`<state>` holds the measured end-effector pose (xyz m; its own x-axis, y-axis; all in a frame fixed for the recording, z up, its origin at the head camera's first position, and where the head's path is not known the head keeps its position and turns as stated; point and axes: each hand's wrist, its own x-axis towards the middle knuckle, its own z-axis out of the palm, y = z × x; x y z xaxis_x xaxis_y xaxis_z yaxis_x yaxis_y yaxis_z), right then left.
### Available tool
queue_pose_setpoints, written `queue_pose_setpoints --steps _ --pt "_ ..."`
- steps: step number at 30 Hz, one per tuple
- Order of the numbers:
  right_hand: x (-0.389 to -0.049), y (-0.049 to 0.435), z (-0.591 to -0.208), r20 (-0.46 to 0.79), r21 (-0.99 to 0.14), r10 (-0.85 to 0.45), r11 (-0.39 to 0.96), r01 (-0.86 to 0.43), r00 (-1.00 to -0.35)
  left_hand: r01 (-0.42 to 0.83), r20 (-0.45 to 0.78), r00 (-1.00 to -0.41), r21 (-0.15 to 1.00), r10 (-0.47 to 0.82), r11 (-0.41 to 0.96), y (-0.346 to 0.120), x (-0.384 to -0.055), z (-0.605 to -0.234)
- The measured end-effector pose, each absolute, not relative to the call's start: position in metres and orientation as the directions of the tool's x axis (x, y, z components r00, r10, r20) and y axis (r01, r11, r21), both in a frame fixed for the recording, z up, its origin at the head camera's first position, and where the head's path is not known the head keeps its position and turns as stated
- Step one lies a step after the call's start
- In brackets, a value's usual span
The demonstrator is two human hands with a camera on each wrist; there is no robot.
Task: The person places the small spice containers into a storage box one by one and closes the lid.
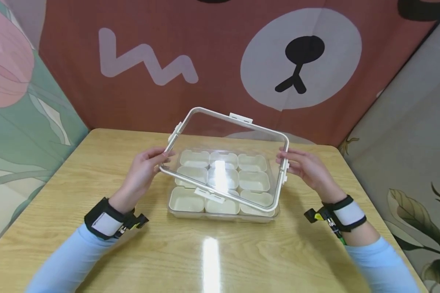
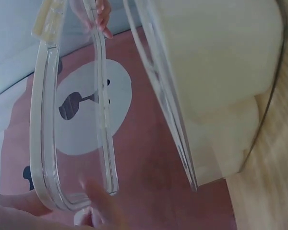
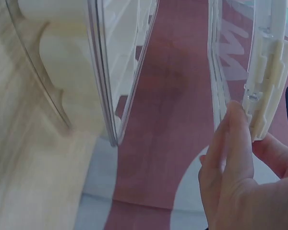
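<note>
A clear lid [image 1: 238, 154] with a white rim and white side clips is held between both hands, tilted above a transparent box [image 1: 220, 217]. My left hand [image 1: 141, 173] pinches the lid's left edge near its front corner. On the other side, my right hand [image 1: 309, 169] grips the right edge beside a clip [image 3: 268, 91]. Several cream cups [image 1: 187, 199] stand in rows inside the box. Both wrist views show a gap between the lid and the box's upper edge.
The box sits on a light wooden table [image 1: 161, 256]. Behind the table hangs a reddish-brown cloth [image 1: 143, 106] with a bear face. Patterned cloths hang at the left [image 1: 7, 134] and right [image 1: 399, 134].
</note>
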<state>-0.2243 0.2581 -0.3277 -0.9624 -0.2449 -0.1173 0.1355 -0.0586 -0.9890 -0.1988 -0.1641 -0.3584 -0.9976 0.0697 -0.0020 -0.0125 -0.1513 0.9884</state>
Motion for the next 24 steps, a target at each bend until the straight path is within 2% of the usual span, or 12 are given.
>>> queue_pose_setpoints --steps 11,20,24 --pt "-0.231 0.260 -0.319 -0.144 -0.985 -0.239 0.129 0.115 -0.960 -0.091 -0.087 -0.992 0.995 0.092 -0.049 -0.175 -0.189 -0.357" --pt "-0.234 0.260 -0.325 -0.158 -0.935 -0.175 0.342 0.091 -0.972 -0.051 -0.085 -0.987 0.971 0.138 0.236 -0.177 -0.180 -0.365" --pt "-0.236 0.258 -0.334 -0.142 -0.881 -0.114 0.467 0.073 -0.983 -0.043 -0.090 -0.984 0.958 0.155 0.283 -0.176 -0.179 -0.374"
